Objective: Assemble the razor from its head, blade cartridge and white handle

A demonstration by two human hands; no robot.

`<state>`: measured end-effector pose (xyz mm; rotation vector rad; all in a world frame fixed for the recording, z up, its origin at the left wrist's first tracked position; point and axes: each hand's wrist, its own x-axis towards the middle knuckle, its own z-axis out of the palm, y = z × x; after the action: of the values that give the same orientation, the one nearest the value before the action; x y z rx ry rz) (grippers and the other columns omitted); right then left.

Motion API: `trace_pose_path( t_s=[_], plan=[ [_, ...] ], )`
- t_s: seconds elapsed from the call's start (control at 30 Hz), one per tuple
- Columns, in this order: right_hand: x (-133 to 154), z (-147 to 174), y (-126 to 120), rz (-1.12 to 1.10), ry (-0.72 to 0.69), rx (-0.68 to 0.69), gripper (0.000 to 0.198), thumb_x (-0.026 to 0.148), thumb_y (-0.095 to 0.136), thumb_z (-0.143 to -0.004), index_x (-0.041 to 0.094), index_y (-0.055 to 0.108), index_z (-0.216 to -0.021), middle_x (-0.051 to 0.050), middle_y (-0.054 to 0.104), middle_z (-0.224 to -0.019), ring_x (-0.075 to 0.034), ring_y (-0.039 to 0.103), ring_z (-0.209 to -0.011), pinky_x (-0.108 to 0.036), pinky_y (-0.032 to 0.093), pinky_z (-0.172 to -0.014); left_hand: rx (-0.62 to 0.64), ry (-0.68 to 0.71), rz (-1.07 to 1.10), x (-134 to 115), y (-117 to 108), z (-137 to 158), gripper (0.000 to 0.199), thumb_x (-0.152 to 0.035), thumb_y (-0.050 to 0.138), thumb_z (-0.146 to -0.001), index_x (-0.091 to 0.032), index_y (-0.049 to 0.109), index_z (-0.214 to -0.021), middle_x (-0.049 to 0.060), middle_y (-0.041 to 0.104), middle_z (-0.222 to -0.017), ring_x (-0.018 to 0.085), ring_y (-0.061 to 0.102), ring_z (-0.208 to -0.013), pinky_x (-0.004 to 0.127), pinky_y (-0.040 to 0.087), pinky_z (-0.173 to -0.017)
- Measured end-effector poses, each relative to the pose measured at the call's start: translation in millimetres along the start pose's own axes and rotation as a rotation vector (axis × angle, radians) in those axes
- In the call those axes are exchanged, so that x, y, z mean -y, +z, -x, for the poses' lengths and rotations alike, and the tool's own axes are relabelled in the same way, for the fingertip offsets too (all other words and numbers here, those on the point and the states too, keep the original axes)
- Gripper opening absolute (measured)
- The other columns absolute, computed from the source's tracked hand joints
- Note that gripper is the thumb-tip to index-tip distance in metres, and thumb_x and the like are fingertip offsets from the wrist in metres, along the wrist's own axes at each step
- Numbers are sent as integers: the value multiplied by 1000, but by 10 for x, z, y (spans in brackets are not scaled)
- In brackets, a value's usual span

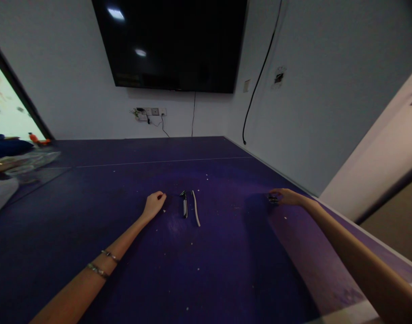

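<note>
A razor (185, 206) with a dark head and a grey-and-black handle lies on the purple tabletop (219, 261). Just to its right is a slim white toothbrush (196, 210), its head pointing away from me. My left hand (154, 204) rests left of the razor, apart from it, with the fingers curled into a loose fist and nothing visible in them. Far to the right, my right hand (287, 196) has its fingers closed around a small dark object (272, 198) with lighter glints, at the tabletop. The fingers partly cover that object, so its kind is unclear.
Clear plastic bags (33, 162) and a dark blue bundle (10, 147) sit at the far left, near an orange item (37, 139). A black cable (256, 85) hangs down the right wall. A large television (172, 45) is mounted above wall sockets (154, 111).
</note>
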<state>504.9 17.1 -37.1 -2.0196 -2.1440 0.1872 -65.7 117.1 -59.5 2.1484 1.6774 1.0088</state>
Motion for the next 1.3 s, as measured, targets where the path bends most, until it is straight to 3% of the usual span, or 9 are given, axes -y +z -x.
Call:
trace_pose_path(
  t_s=[0.13,0.23,0.57,0.73,0.97,1.3],
  plan=[
    [73,-52,-12,-46,21,62,50,19,58,-58,16,62,-109,-10,67,-105,-25,63,-94,-31,50,-80,-2,-5,9,-11,3,3,28,-31,43,-78,-16,63,-64,3,63,-64,16,56,-62,25,37,-61],
    [308,-160,21,-118,-37,54,55,19,58,-59,13,57,-114,-12,65,-110,-24,61,-100,-31,47,-87,-4,-11,15,-27,2,6,28,-29,43,-78,-16,63,-64,3,63,-64,16,56,-62,25,38,-61],
    [1862,-582,268,-235,-343,84,53,21,63,-62,17,56,-115,-9,64,-111,-23,60,-100,-34,45,-89,-20,-23,30,-59,-5,36,27,-27,44,-78,-16,64,-65,3,63,-65,15,55,-61,25,37,-62],
    [2350,-680,353,-263,-443,113,55,20,62,-62,15,55,-117,-10,63,-112,-23,59,-100,-34,45,-89,-29,-18,39,-51,15,50,27,-26,43,-78,-15,64,-64,2,62,-63,14,54,-59,25,37,-61],
    [2566,-721,419,-272,-468,133,55,19,63,-61,20,55,-116,-7,63,-110,-23,59,-98,-35,45,-87,-31,-16,49,-51,39,59,27,-25,44,-79,-15,64,-64,2,61,-62,14,53,-59,25,36,-60],
    [2564,-769,537,-278,-482,128,60,20,63,-62,14,53,-120,-10,62,-111,-23,59,-99,-35,44,-88,-18,1,52,-58,30,63,27,-24,44,-79,-14,64,-65,3,61,-62,14,54,-60,26,37,-61]
  ],
)
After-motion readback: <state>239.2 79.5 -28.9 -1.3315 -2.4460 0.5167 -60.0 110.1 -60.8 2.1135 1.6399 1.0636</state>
